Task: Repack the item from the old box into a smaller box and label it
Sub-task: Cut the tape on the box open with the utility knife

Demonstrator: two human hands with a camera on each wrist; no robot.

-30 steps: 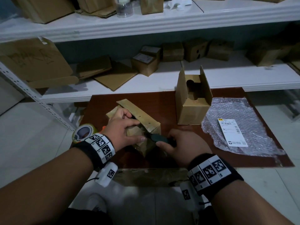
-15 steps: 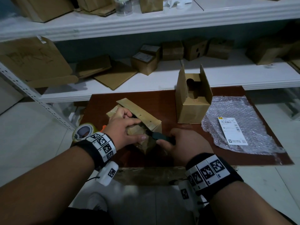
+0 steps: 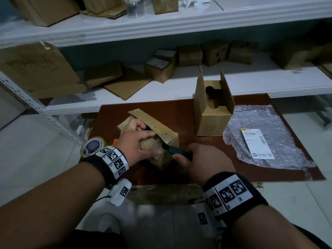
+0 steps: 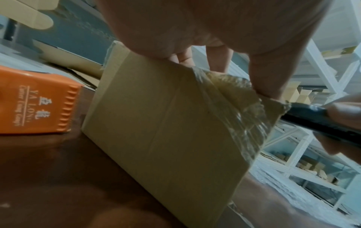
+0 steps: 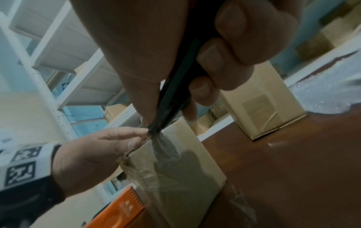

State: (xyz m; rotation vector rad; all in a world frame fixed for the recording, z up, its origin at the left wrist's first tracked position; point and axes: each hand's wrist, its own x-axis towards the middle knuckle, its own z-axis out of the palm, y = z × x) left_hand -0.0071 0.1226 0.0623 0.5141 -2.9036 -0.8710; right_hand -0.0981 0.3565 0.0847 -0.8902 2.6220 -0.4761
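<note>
The old box (image 3: 168, 141) is a taped brown carton lying on the dark red board (image 3: 183, 114). My left hand (image 3: 138, 142) grips its top, fingers curled over the far flap and thumb along the near side. In my right hand (image 3: 204, 160) is a dark utility knife (image 3: 177, 151), its tip at the crinkled clear tape on the box's corner. The left wrist view shows the box (image 4: 166, 123) and knife (image 4: 320, 121); the right wrist view shows the knife (image 5: 175, 86) meeting the box (image 5: 175, 162). A smaller open box (image 3: 212, 114) stands upright behind. A white label (image 3: 256, 142) lies on bubble wrap (image 3: 265, 133).
A roll of tape (image 3: 91, 146) sits at the board's left edge beside an orange cutter (image 4: 39, 104). White shelves (image 3: 161, 90) behind the board carry several cardboard boxes and flattened cartons. A metal shelf upright (image 3: 36, 106) slants at the left.
Barely anything differs: both hands stay at the old box, with the knife tip at the taped seam.
</note>
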